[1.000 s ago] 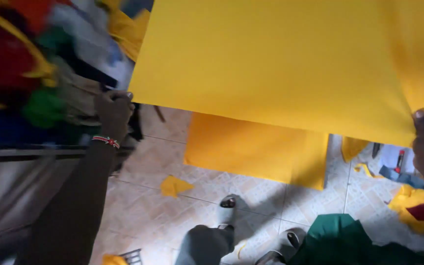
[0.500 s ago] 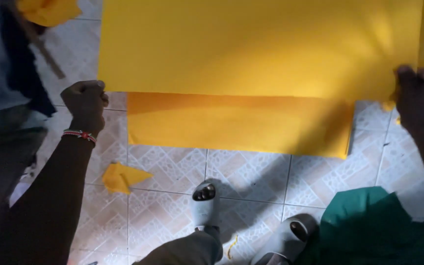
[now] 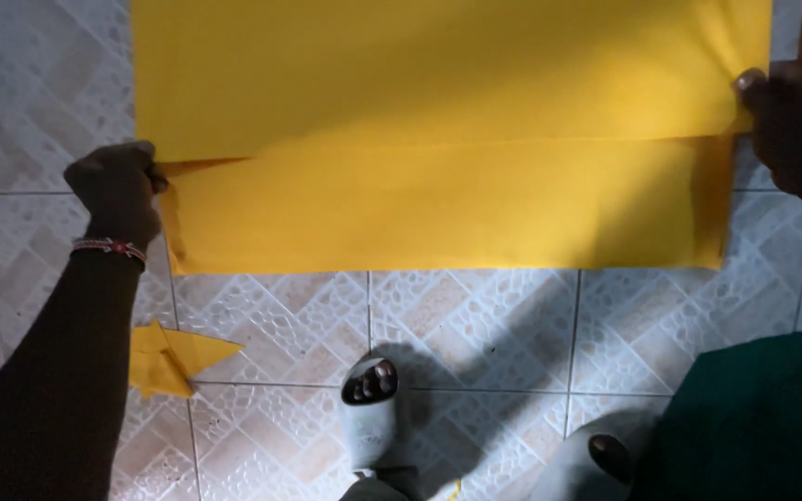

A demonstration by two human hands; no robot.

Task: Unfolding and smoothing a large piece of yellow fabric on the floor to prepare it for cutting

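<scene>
- Left hand (image 3: 115,190): fist closed, pinching the left edge of the yellow fabric sheet (image 3: 438,83) at its lower corner; a beaded bracelet (image 3: 109,247) sits on the wrist.
- Right hand (image 3: 795,130): fingers clamped on the sheet's right edge, thumb on top.
- Yellow fabric sheet: stretched flat between both hands, spanning the upper view.
- Second yellow piece (image 3: 447,209): just below the held sheet's lower edge, over the tiled floor (image 3: 475,325).
- Yellow scrap (image 3: 174,357): on the floor, near the left forearm.
- Grey sandals (image 3: 368,417): on the person's feet, below the fabric.
- Green cloth (image 3: 754,427): lower right corner.
</scene>
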